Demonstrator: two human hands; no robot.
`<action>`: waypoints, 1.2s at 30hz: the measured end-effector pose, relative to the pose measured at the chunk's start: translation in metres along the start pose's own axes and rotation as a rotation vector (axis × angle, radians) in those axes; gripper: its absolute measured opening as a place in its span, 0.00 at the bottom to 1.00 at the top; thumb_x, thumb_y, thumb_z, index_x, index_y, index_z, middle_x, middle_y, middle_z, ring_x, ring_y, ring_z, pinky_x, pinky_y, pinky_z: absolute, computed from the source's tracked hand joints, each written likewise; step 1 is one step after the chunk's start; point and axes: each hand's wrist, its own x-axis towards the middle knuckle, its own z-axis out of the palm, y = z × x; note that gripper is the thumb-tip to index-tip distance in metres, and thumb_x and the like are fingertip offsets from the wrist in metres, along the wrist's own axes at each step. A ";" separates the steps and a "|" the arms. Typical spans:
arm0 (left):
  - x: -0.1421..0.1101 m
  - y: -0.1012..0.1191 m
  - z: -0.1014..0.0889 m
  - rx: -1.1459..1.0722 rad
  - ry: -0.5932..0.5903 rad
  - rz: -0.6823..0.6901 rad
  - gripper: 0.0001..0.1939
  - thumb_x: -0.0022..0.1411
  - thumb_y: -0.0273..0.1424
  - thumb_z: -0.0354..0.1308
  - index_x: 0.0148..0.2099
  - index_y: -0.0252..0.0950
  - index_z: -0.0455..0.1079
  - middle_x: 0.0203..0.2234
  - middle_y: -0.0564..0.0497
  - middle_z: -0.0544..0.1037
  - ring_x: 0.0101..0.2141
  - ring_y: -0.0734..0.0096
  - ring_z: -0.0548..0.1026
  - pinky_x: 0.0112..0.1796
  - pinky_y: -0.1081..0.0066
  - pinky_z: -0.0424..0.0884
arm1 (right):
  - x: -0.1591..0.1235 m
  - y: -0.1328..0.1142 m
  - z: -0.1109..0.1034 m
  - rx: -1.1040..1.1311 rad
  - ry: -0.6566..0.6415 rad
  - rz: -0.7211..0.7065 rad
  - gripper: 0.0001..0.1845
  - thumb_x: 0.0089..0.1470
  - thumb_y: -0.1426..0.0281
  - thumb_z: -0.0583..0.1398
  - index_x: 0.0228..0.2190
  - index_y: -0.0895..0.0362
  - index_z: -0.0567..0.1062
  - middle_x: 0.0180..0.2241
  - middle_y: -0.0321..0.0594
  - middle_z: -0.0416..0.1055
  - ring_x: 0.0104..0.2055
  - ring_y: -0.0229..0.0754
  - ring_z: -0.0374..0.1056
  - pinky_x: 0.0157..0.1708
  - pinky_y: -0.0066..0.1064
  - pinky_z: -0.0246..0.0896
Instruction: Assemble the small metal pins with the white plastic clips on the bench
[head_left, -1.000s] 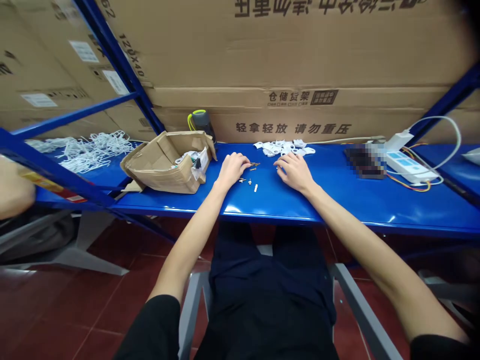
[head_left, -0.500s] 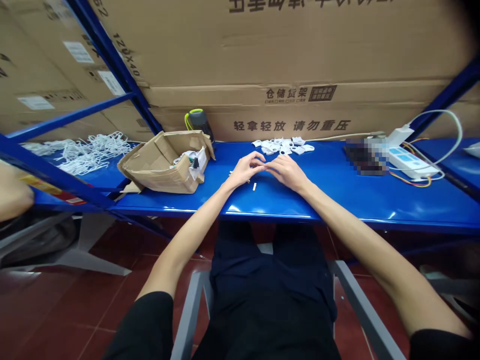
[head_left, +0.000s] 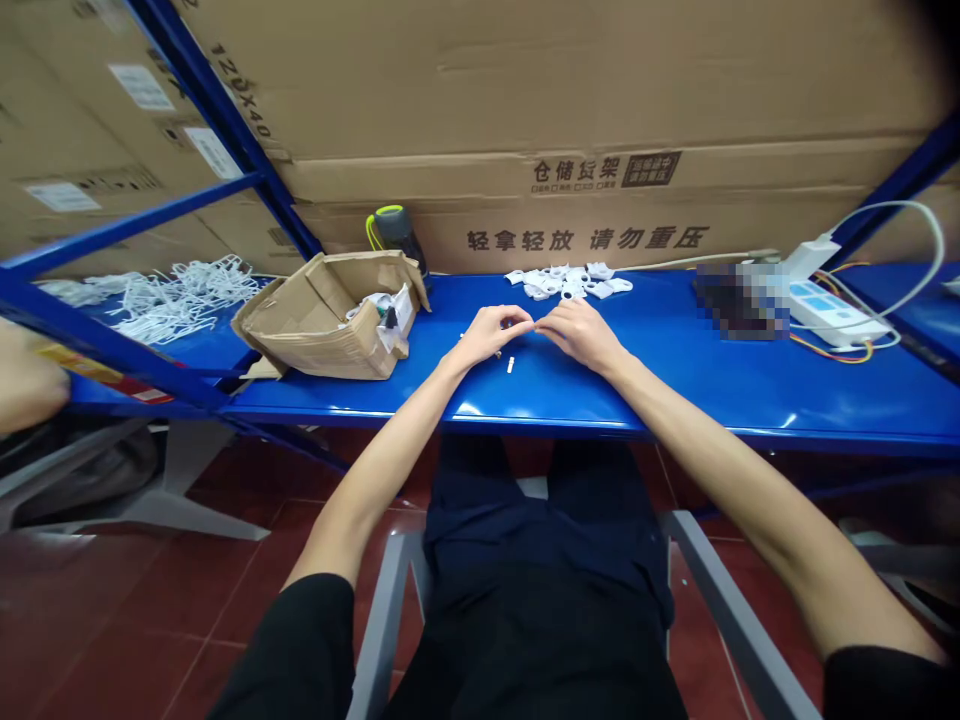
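Observation:
My left hand and my right hand meet at the fingertips above the blue shelf top. Both are pinched closed, thumb against fingers; whatever lies between the tips is too small to make out. Just below them on the surface is a small white strip. Some tiny pieces lie partly hidden beside and under my left hand. Behind my hands is a loose pile of white plastic parts, several of them with round holes.
At the left stands an open cardboard box with small items inside, a dark bottle behind it. White cords lie beyond the blue post. A white power strip with cables sits at the right. At the far left, a person's arm shows.
My fingertips have come closer together and now meet in a pinch. The view has tilted slightly, shifting the whole scene a little. The person's arm at the far left is blurred by motion.

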 end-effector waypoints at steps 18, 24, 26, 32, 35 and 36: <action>-0.001 0.000 -0.003 0.230 -0.087 0.034 0.09 0.71 0.35 0.61 0.45 0.39 0.81 0.41 0.49 0.85 0.45 0.61 0.78 0.53 0.62 0.72 | -0.001 0.001 -0.001 -0.061 -0.090 -0.056 0.16 0.74 0.65 0.56 0.44 0.56 0.83 0.39 0.50 0.81 0.43 0.53 0.71 0.48 0.45 0.63; -0.002 -0.008 -0.007 0.227 -0.005 -0.002 0.05 0.67 0.32 0.63 0.39 0.39 0.81 0.37 0.50 0.85 0.41 0.61 0.77 0.48 0.63 0.72 | -0.001 0.005 -0.004 -0.052 -0.122 0.006 0.15 0.72 0.68 0.56 0.43 0.56 0.83 0.39 0.52 0.81 0.44 0.56 0.71 0.50 0.48 0.65; -0.004 -0.013 -0.014 0.253 0.032 -0.031 0.05 0.66 0.31 0.63 0.36 0.39 0.79 0.36 0.50 0.84 0.40 0.61 0.76 0.49 0.62 0.72 | -0.005 0.011 -0.009 -0.052 -0.117 0.047 0.15 0.70 0.71 0.56 0.43 0.56 0.84 0.39 0.52 0.81 0.43 0.57 0.71 0.50 0.49 0.65; -0.007 -0.019 -0.027 0.435 0.077 -0.024 0.07 0.68 0.35 0.65 0.38 0.39 0.80 0.39 0.46 0.85 0.43 0.55 0.75 0.55 0.54 0.68 | -0.011 0.014 -0.016 -0.124 -0.085 0.108 0.15 0.68 0.70 0.58 0.46 0.56 0.85 0.46 0.53 0.84 0.48 0.60 0.71 0.49 0.53 0.62; -0.007 -0.017 -0.027 0.483 0.091 -0.043 0.07 0.69 0.35 0.66 0.41 0.39 0.82 0.42 0.44 0.85 0.45 0.52 0.75 0.56 0.52 0.67 | -0.006 0.001 -0.016 -0.140 -0.079 0.093 0.18 0.68 0.72 0.57 0.50 0.56 0.85 0.51 0.53 0.83 0.50 0.60 0.71 0.50 0.53 0.60; -0.007 -0.016 -0.026 0.489 0.093 -0.051 0.07 0.69 0.35 0.65 0.42 0.39 0.82 0.42 0.44 0.85 0.45 0.52 0.75 0.55 0.52 0.67 | -0.005 -0.005 -0.017 -0.132 -0.090 0.069 0.19 0.68 0.72 0.56 0.51 0.56 0.84 0.52 0.52 0.83 0.50 0.59 0.71 0.50 0.52 0.61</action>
